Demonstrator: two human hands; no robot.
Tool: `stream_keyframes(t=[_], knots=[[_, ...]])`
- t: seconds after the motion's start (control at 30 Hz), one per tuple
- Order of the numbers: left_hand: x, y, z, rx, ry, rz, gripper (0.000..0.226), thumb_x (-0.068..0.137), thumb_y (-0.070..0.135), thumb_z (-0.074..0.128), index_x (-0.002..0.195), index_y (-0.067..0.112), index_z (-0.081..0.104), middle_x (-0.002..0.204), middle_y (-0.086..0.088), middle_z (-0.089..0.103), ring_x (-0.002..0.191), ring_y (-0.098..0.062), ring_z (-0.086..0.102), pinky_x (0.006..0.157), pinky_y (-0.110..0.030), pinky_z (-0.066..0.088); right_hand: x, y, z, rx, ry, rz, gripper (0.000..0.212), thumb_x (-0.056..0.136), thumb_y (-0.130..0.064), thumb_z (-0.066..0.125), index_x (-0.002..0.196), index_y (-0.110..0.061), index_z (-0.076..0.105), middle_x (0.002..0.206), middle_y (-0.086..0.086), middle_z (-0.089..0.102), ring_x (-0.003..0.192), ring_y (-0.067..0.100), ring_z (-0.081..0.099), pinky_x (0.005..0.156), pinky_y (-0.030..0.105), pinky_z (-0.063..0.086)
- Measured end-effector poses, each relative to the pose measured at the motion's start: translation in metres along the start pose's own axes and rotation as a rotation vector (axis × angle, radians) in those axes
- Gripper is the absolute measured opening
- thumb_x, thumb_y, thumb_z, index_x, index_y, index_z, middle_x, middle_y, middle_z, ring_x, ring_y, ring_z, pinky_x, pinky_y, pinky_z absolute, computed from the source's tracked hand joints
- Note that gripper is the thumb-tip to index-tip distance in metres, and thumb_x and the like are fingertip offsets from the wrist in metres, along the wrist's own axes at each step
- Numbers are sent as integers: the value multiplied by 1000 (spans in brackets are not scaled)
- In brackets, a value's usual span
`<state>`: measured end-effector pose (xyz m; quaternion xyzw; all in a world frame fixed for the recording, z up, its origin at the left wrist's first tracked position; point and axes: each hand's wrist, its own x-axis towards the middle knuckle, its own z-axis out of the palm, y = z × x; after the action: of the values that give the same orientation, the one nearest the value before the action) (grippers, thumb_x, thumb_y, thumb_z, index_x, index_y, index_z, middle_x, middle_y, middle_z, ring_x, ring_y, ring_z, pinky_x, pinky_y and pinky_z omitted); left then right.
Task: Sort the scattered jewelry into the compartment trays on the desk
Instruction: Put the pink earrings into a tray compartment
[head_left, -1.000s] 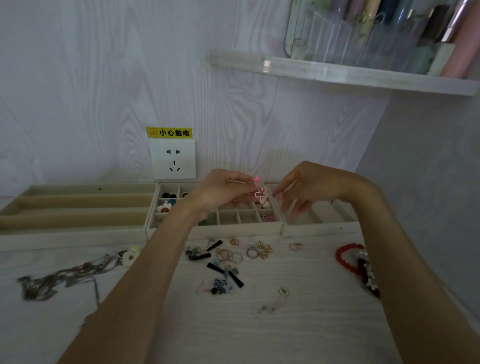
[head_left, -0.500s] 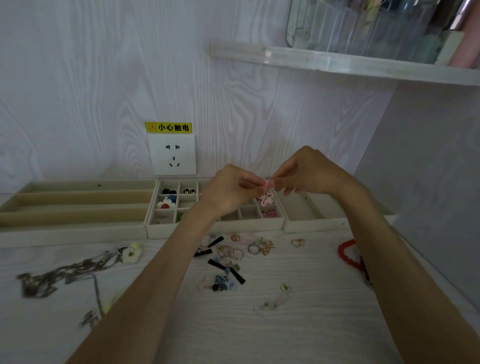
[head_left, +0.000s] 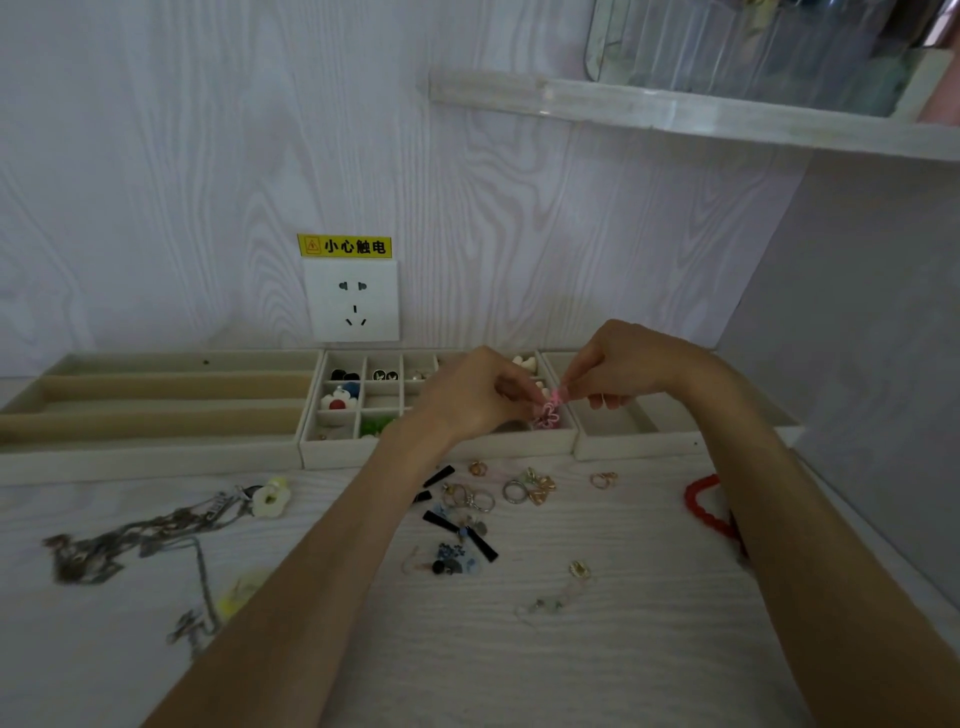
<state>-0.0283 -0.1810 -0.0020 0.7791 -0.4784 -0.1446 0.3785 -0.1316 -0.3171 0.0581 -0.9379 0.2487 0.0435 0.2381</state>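
Head view is showing both hands meeting over the gridded compartment tray at the back of the bench. The right hand is pinching a small pink flower-shaped earring between its fingertips, while the left hand, fingers curled, is gripping the same piece from the other side, just above the tray's near right cell. Below the hands, loose rings and black hair clips are lying scattered, with a red bead bracelet under the right forearm and a tangled chain well off beyond the left arm.
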Motion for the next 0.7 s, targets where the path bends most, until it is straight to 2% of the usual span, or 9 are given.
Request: stream_keyframes(t=[0.1,0.23,0.4,0.53,0.63,0.7], knots=[[0,1,2,44,-21,10,11,81,24,73,91,28,76,94,6,74,86,-8,66,87,-37,53,1,1,2,-10,-10,15,16,83,-22,68,95,-12,73,63,1,60,53,9,51,50,16,41],[-2,6,5,199,-5,10,15,85,29,67,98,31,74,104,5,70,96,-11,61,86,-30,50,2,0,6,-33,-6,11,22,80,-26,71,92,-8,74,61,1,58,50,9,49,51,17,41],[-3,10,3,343,5,3,20,88,31,60,103,33,73,108,1,69,108,-19,57,91,-35,48,6,0,10,-35,50,3,21,73,-25,77,86,-8,76,60,0,60,51,8,52,51,18,41],[-5,12,4,375,-50,-18,25,92,29,53,110,32,71,114,-1,68,106,-22,59,87,-30,47,9,-1,15,-42,91,0,18,70,-24,79,83,-12,77,66,3,66,62,13,60,62,26,50],[-5,12,2,362,-51,-37,26,91,27,52,107,31,73,113,0,69,103,-20,61,86,-31,50,11,-1,19,-81,120,5,16,68,-22,79,81,-13,77,68,3,68,67,15,64,71,31,54],[-5,12,-1,346,-48,-45,28,91,25,50,105,30,73,109,1,69,99,-19,61,80,-28,49,11,-1,20,-106,117,7,15,69,-22,77,81,-12,76,67,3,68,67,15,64,74,33,55]])
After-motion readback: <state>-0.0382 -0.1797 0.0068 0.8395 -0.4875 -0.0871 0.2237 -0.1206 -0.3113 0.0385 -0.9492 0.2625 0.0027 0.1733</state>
